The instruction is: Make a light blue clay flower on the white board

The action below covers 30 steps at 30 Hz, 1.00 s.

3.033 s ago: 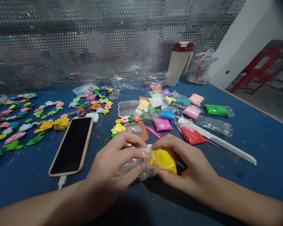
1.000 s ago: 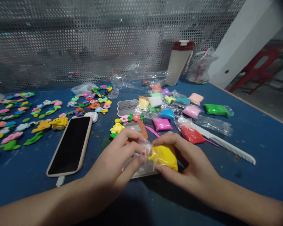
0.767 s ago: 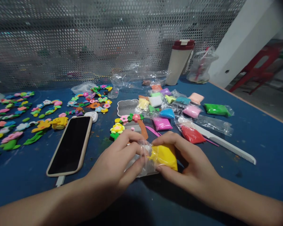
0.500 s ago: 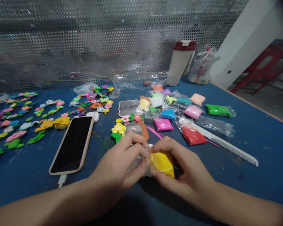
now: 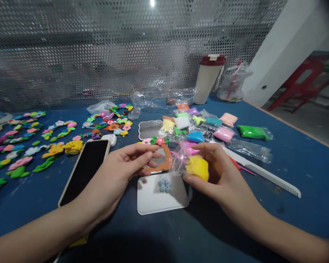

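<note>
My right hand (image 5: 218, 173) grips a lump of yellow clay (image 5: 197, 168), with a crumpled transparent plastic bag (image 5: 181, 159) still around one end. My left hand (image 5: 117, 170) is open, its empty fingers reaching over a brown clay arch with flowers (image 5: 166, 160). Below both hands lies a white plastic tile (image 5: 160, 201) carrying a small blue clay flower (image 5: 164, 185). A black phone in a beige case (image 5: 84, 171) sits just left of my left palm, partly hidden by it.
Rows of colourful clay flowers (image 5: 22, 153) cover the blue table's left side. Several bagged clay packets (image 5: 197, 128) lie beyond my hands, with a white comb (image 5: 271, 180) to the right. A lidded cup (image 5: 208, 78) stands against the perforated metal screen (image 5: 98, 51).
My left hand has let go of the bag and moved left, opening its fingers. The yellow clay stays in my right hand, and the white tile with the blue flower now shows below.
</note>
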Tool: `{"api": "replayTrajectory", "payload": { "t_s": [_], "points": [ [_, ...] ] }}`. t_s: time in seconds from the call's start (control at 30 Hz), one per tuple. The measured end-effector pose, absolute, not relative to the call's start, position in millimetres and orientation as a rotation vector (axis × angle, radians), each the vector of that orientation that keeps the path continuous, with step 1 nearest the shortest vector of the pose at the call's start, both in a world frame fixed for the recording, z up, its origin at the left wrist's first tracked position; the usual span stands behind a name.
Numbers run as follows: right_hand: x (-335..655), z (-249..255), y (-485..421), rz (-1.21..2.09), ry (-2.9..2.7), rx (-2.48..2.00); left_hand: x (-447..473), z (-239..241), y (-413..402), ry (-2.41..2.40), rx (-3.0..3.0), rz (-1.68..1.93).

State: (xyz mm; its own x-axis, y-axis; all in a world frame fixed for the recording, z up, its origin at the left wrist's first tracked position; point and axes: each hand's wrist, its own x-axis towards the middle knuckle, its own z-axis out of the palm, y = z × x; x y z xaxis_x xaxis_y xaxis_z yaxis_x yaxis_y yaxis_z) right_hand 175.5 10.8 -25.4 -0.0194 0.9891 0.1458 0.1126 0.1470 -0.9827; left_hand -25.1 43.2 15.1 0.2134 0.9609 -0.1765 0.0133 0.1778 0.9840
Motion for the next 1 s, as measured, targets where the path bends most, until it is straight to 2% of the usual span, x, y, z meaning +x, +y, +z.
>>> {"api": "replayTrajectory", "payload": {
  "t_s": [0.57,0.7,0.87,1.0],
  "points": [
    [179,-20,9,1.073,-1.403,-1.216,-22,3,43,0.996,0.918,0.771],
    [178,-20,8,1.071,-1.422,-1.212,-21,0,38,0.862,0.871,0.62],
    [177,-22,7,0.979,-1.514,-1.224,-19,0,29,0.846,1.169,0.447],
    [176,-23,4,0.901,-1.66,-1.167,-15,7,25,0.897,1.423,0.5]
  ]
}}
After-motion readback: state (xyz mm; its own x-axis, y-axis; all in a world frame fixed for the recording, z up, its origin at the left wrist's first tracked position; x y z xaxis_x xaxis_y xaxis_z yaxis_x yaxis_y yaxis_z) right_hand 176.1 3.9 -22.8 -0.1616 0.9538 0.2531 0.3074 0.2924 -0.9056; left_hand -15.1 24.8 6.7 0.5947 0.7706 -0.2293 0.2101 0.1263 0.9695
